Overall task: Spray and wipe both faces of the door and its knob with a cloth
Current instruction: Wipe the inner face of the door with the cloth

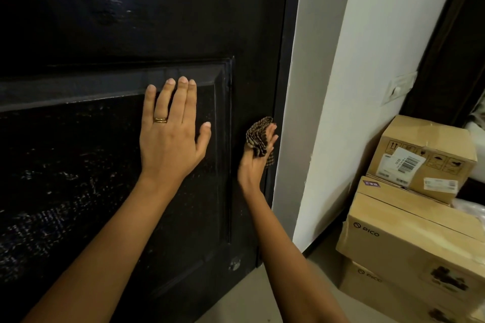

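A black panelled door (105, 34) fills the left and middle of the view, its paint rough and streaked with pale marks. The left hand (170, 136) lies flat and released against it, fingers straight, fingertips on the raised moulding at the top edge of the lower panel, with a gold ring (161, 120) on one finger. The right hand (253, 165) grasps a bunched brown checked cloth (258, 136) and holds it against the door's right stile, close to the door's right edge. Beyond that edge stands a white wall (367, 60) carrying a pale switch plate (400, 86). At the wall's foot, on the floor (249, 296), cardboard boxes are stacked: two large ones printed "PICO" (393, 244), one upon the other, and a smaller box (425, 155) on top bearing a white barcode label, handling symbols and other print too small to read.
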